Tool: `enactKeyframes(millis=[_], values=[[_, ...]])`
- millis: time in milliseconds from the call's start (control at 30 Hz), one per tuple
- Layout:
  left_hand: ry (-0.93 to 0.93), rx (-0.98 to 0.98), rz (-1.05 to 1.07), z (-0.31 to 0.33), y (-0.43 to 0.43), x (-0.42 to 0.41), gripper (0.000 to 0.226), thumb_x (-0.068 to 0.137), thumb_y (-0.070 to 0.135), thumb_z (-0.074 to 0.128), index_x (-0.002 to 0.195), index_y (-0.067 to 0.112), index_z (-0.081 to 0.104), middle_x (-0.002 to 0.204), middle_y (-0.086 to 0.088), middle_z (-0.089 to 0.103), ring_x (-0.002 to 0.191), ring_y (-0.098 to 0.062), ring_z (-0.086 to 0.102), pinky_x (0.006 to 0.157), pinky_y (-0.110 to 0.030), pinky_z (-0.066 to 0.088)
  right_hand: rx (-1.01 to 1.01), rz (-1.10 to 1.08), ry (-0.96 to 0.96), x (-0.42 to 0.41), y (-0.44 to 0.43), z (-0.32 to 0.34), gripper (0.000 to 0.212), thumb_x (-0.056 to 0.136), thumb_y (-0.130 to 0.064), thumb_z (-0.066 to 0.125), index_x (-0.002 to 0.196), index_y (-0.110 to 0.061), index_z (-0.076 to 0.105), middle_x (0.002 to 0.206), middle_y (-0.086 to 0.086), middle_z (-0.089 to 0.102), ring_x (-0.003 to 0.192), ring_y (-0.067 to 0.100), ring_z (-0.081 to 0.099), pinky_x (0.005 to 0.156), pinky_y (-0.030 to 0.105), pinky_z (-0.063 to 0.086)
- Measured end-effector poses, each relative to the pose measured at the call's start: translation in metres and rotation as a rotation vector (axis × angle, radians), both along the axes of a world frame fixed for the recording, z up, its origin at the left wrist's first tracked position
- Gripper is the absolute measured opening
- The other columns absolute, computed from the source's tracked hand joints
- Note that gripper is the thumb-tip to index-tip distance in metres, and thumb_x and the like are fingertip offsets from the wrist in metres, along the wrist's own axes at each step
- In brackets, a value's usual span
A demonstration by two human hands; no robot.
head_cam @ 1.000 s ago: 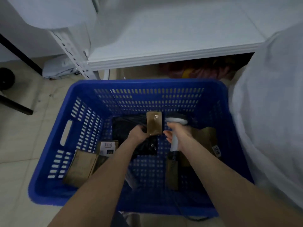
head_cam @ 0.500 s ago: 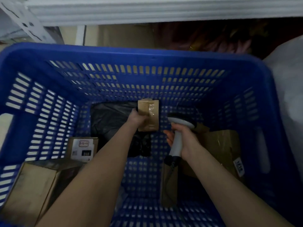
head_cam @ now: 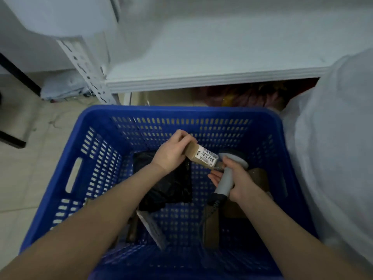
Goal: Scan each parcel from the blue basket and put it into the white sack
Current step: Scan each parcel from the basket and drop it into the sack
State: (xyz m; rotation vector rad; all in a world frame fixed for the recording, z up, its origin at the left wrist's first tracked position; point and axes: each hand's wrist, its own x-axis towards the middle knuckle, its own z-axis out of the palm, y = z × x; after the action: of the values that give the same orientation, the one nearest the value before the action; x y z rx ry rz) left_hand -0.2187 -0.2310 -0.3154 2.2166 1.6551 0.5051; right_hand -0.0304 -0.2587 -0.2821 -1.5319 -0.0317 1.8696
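Observation:
My left hand [head_cam: 173, 151] grips a small brown cardboard parcel [head_cam: 201, 157] above the blue basket [head_cam: 84, 126], tilted so its white label faces up. Just right of it, my right hand [head_cam: 236, 178] is closed on the white handle of a barcode scanner [head_cam: 228, 174], whose head sits right beside the parcel's label end. Inside the basket lie a black plastic bag parcel [head_cam: 171, 184] under my left hand, brown boxes [head_cam: 260, 178] by the right wall and more boxes near the front, partly hidden by my arms. The white sack [head_cam: 331, 150] bulges at the basket's right.
A white shelf board [head_cam: 212, 63] runs behind the basket, with a perforated metal upright [head_cam: 84, 69] at its left. Coloured bags lie under the shelf. Beige tiled floor [head_cam: 30, 158] spreads to the left, crossed by a black furniture leg [head_cam: 12, 138].
My left hand has lifted the small parcel off the black bag and turned it so the label shows, next to the scanner head. The camera view has pulled back from the basket.

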Motion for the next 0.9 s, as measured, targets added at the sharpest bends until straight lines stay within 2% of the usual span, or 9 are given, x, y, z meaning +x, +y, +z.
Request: enactKeyframes(millis=[133, 233, 300, 367, 433, 500, 567, 733, 900], values=[[0.062, 0.206, -0.183, 0.071, -0.034, 0.011, 0.051, 0.077, 0.003, 0.068, 0.119, 0.020, 0.046, 0.125, -0.013, 0.049, 0.096, -0.029, 0.059, 0.060, -0.035, 0.055, 0.052, 0.006, 0.062, 0.010, -0.029, 0.056, 0.039, 0.099, -0.029, 0.051, 0.129, -0.003, 0.051, 0.134, 0.019, 0.054, 0.125, 0.032, 0.052, 0.090, 0.035, 0.045], [0.054, 0.286, -0.181, 0.111, -0.064, 0.017, 0.054, 0.077, 0.003, 0.068, 0.119, 0.026, 0.042, 0.131, -0.012, 0.046, 0.102, -0.029, 0.059, 0.059, -0.039, 0.057, 0.104, 0.044, 0.050, 0.014, -0.058, 0.093, 0.033, 0.096, -0.028, 0.057, 0.118, -0.004, 0.056, 0.115, 0.013, 0.062, 0.108, 0.027, 0.061, 0.069, 0.030, 0.050], [0.067, 0.279, -0.113, 0.129, -0.084, 0.021, 0.060, 0.078, 0.004, 0.068, 0.128, 0.028, 0.044, 0.139, -0.009, 0.041, 0.109, -0.028, 0.058, 0.064, -0.041, 0.058, 0.152, 0.027, -0.024, 0.016, -0.074, 0.110, 0.034, 0.091, -0.024, 0.066, 0.115, -0.002, 0.058, 0.107, 0.013, 0.066, 0.092, 0.026, 0.066, 0.064, 0.031, 0.052], [-0.100, 0.121, 0.074, 0.145, -0.102, 0.026, 0.066, 0.085, 0.002, 0.062, 0.142, 0.026, 0.040, 0.141, -0.007, 0.042, 0.110, -0.023, 0.058, 0.078, -0.042, 0.056, 0.209, -0.028, -0.125, 0.021, -0.088, 0.126, 0.041, 0.082, -0.015, 0.075, 0.116, 0.001, 0.059, 0.108, 0.016, 0.068, 0.093, 0.030, 0.068, 0.074, 0.039, 0.058], [-0.502, -0.166, 0.328, 0.166, -0.123, 0.034, 0.054, 0.093, 0.007, 0.056, 0.144, 0.018, 0.041, 0.125, -0.005, 0.059, 0.097, -0.017, 0.064, 0.086, -0.037, 0.055, 0.268, -0.043, -0.222, 0.027, -0.104, 0.143, 0.045, 0.078, -0.010, 0.078, 0.116, 0.004, 0.058, 0.108, 0.017, 0.069, 0.097, 0.031, 0.068, 0.088, 0.046, 0.056], [-0.861, -0.485, 0.433, 0.184, -0.146, 0.044, 0.037, 0.097, 0.026, 0.055, 0.131, 0.012, 0.055, 0.107, -0.005, 0.069, 0.089, -0.018, 0.068, 0.084, -0.035, 0.057, 0.346, -0.039, -0.290, 0.034, -0.119, 0.156, 0.045, 0.076, -0.008, 0.079, 0.116, 0.002, 0.061, 0.106, 0.015, 0.070, 0.096, 0.029, 0.069, 0.092, 0.047, 0.054], [-0.998, -0.671, 0.427, 0.195, -0.167, 0.057, 0.036, 0.093, 0.037, 0.058, 0.119, 0.012, 0.063, 0.107, -0.007, 0.071, 0.099, -0.024, 0.069, 0.084, -0.036, 0.057, 0.437, -0.025, -0.358, 0.041, -0.135, 0.165, 0.043, 0.074, -0.007, 0.079, 0.114, -0.002, 0.064, 0.102, 0.012, 0.072, 0.093, 0.026, 0.070, 0.090, 0.047, 0.055], [-1.142, -0.650, 0.445, 0.204, -0.198, 0.082, 0.031, 0.091, 0.022, 0.064, 0.118, 0.009, 0.063, 0.108, -0.008, 0.072, 0.099, -0.020, 0.069, 0.078, -0.028, 0.057, 0.530, -0.021, -0.416, 0.066, -0.172, 0.185, 0.031, 0.078, -0.015, 0.078, 0.107, -0.009, 0.067, 0.099, 0.008, 0.072, 0.090, 0.023, 0.068, 0.070, 0.034, 0.056], [-1.128, -0.550, 0.513, 0.199, -0.215, 0.091, 0.033, 0.089, 0.015, 0.066, 0.121, 0.009, 0.062, 0.105, -0.004, 0.073, 0.093, -0.017, 0.071, 0.074, -0.025, 0.056, 0.602, 0.144, -0.456, 0.097, -0.229, 0.207, 0.008, 0.084, -0.011, 0.073, 0.083, -0.006, 0.067, 0.070, 0.010, 0.069, 0.059, 0.017, 0.062, 0.057, 0.026, 0.051]])
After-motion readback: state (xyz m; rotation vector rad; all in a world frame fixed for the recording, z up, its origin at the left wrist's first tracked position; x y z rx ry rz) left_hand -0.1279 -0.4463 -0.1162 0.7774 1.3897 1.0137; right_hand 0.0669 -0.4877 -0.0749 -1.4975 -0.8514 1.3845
